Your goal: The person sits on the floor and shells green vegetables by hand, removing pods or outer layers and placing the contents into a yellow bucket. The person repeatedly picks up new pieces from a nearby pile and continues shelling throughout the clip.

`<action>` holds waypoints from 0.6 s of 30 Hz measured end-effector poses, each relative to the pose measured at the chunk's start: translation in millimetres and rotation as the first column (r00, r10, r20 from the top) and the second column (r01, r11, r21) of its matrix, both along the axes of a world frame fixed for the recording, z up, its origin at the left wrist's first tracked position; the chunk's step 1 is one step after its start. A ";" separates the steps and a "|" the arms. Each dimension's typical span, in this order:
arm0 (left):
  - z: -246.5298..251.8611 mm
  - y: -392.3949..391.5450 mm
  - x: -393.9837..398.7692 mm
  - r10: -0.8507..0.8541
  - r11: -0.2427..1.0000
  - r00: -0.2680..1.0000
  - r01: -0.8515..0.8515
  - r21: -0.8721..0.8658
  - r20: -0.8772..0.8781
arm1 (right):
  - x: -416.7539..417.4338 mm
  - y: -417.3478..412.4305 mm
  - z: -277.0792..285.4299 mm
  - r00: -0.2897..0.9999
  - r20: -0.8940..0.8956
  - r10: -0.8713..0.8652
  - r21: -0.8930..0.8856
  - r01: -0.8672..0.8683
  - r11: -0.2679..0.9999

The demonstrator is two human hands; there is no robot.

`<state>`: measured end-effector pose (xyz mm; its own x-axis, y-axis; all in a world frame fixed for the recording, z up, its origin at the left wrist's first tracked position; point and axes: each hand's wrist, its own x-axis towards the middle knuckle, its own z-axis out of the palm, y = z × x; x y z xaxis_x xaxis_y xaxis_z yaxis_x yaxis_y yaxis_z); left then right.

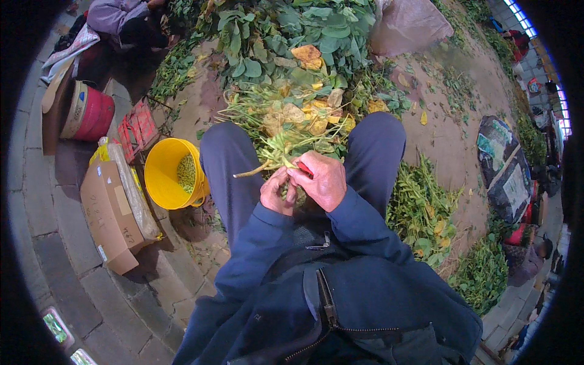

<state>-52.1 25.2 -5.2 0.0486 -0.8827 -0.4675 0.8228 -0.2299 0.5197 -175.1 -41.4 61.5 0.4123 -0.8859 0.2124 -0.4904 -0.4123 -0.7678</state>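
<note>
My left hand [277,191] is in front of my body, thumb and fingertips meeting my right hand at a pod. Something greenish shows between its curled fingers, partly hidden. My right hand [325,179] grips a small red-handled tool [305,168]; its working end cannot be made out. A cut bean stalk [253,171] with a cluster of pale green pods [284,145] lies across just beyond both hands. Between my knees, a heap of picked stalks with yellowed leaves [305,114] spreads out. To the left, a yellow plastic bucket [159,182] holds small green beans.
Leafy green plants [337,27] are piled ahead, beside a plastic sheet [410,27]. More stalks [422,210] lie right. Left are a cardboard box [112,210], a red crate-like item [138,130] and a red bucket [91,109]. A person [118,18] sits at upper left.
</note>
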 end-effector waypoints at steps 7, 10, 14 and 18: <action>-2.0 -0.6 12.5 0.054 0.992 0.998 -0.052 -0.113 0.014 | -2.4 12.6 -7.3 0.990 0.142 0.020 0.239 -0.054 0.969; -11.0 -0.8 29.0 0.006 0.996 0.987 0.009 -0.093 0.162 | -1.6 16.8 -9.0 0.971 0.233 0.053 0.350 -0.134 0.927; -8.3 -6.1 32.1 0.019 0.996 0.982 -0.002 -0.090 0.190 | -1.5 18.3 -9.5 0.951 0.296 0.086 0.490 -0.229 0.841; -3.7 -6.1 36.1 0.031 0.996 0.985 -0.016 -0.090 0.170 | -6.8 18.0 -9.4 0.932 0.348 0.098 0.556 -0.290 0.779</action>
<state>-16.1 19.1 -9.0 0.1421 -0.9175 -0.3715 0.7249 -0.1591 0.6702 -181.9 -23.3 52.2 0.5950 -0.7813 -0.1885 -0.1718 0.1055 -0.9795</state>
